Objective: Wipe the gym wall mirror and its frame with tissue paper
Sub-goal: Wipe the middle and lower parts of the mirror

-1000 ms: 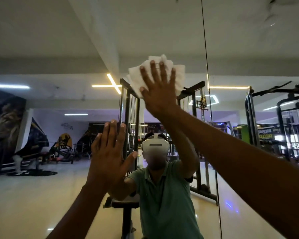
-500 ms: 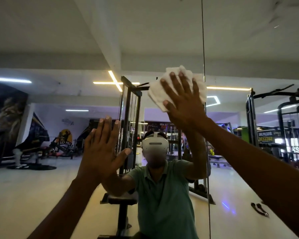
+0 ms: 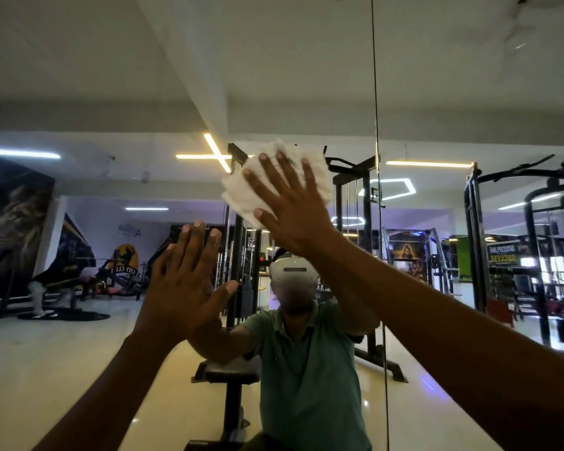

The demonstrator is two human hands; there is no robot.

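Observation:
The wall mirror (image 3: pixel 79 353) fills the whole view and reflects the gym and a person in a green shirt. A thin vertical seam (image 3: pixel 376 157) between mirror panels runs down right of centre. My right hand (image 3: pixel 293 206) lies flat with fingers spread, pressing a white wad of tissue paper (image 3: pixel 241 193) against the glass at upper centre, just left of the seam. My left hand (image 3: pixel 186 281) rests flat on the mirror lower and to the left, fingers straight, holding nothing. No frame edge shows.
The reflection shows a bench (image 3: pixel 228 375), a cable machine (image 3: pixel 365 255) and racks (image 3: pixel 534 255) behind me. Ceiling light strips reflect near the tissue.
My right hand slid the tissue to the right toward the seam, then back left and slightly down. My left hand has stayed flat on the glass in about the same place.

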